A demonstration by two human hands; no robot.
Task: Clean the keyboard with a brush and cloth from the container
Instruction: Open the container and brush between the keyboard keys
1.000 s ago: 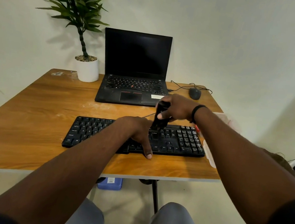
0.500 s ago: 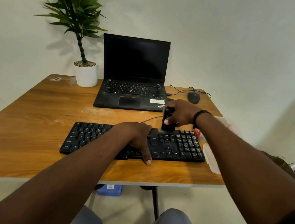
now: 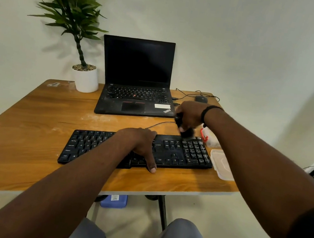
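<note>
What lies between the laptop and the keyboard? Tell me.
In the head view: bare table with pale dusty smears, a thin black cable, and the right hand gripping the brush, between laptop and keyboard.

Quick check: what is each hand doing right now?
Left hand: open, resting flat on the keyboard, steadying it.
Right hand: closed grip on the black brush, at the keyboard's far edge.

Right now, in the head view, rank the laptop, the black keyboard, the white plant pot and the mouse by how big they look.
1. laptop
2. black keyboard, long but thin; it lies nearer the camera, so the gap is unsure
3. white plant pot
4. mouse, farthest back and clearly smallest
</note>
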